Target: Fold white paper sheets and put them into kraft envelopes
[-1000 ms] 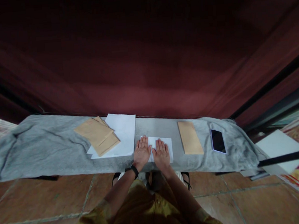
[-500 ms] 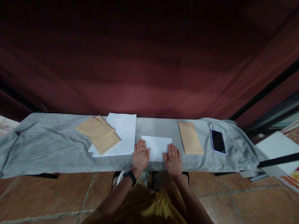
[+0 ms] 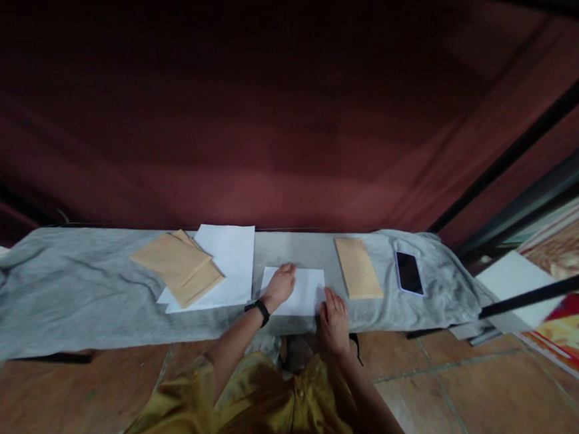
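We are resting our left hand (image 3: 281,286) palm down across the left part of the small white paper (image 3: 306,292), its fingers extended rather than clamped. Our right hand (image 3: 334,317) is touching the paper's right edge, fingers lying close together; whether thumb and fingers are pinching it, we cannot tell. The paper is lying flat on the grey cloth (image 3: 99,285), in front of our body. To its left, brown envelopes (image 3: 177,262) are overlapping larger white sheets (image 3: 235,255). To its right, a brown packet (image 3: 358,268) is lying near our right hand, and a phone (image 3: 409,273) is resting beyond that.
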Demonstrator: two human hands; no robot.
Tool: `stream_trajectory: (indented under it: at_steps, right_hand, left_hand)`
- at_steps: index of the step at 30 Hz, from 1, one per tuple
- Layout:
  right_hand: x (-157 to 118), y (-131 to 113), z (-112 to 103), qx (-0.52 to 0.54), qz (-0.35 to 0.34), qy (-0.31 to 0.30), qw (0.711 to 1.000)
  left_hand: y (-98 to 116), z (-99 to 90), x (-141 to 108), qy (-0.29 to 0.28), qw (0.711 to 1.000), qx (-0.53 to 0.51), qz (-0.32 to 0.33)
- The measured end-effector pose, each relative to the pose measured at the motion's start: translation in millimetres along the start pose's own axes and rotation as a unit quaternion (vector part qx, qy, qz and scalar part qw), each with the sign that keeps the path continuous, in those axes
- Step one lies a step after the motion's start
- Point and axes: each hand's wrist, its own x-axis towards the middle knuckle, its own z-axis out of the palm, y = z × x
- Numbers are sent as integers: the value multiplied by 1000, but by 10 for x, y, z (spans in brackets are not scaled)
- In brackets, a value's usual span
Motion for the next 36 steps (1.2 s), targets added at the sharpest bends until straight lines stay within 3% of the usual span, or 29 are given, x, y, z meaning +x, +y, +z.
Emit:
stream_trajectory:
  at_steps: [10, 18, 21, 25, 29, 31, 34, 36]
  right_hand:
    - [8, -35, 16, 6, 16, -1, 1000]
    - [12, -44, 1, 32, 38, 4, 999]
    - [8, -39, -3, 63, 60, 5, 996]
    - [35, 32, 32, 143, 135, 29, 980]
    - [169, 164, 80, 317, 256, 91, 909]
    - [268, 217, 81, 377, 282, 101, 877]
    - [424, 236, 23, 403, 271, 92, 870]
    - [516, 205, -59, 411, 245, 90, 873]
  left_hand:
    - [68, -78, 230, -31, 999, 5, -36]
    - [51, -129, 292, -33, 996, -53, -56]
    - [39, -221, 258, -26, 993, -100, -49]
    - [24, -500, 292, -1, 983, -180, -17]
    - [39, -859, 372, 37, 967, -249, 25]
    - [66, -1002, 381, 68, 948, -308, 41]
    - [130, -1110, 328, 127, 890, -435, 49]
    - [172, -1099, 243, 151, 867, -472, 39]
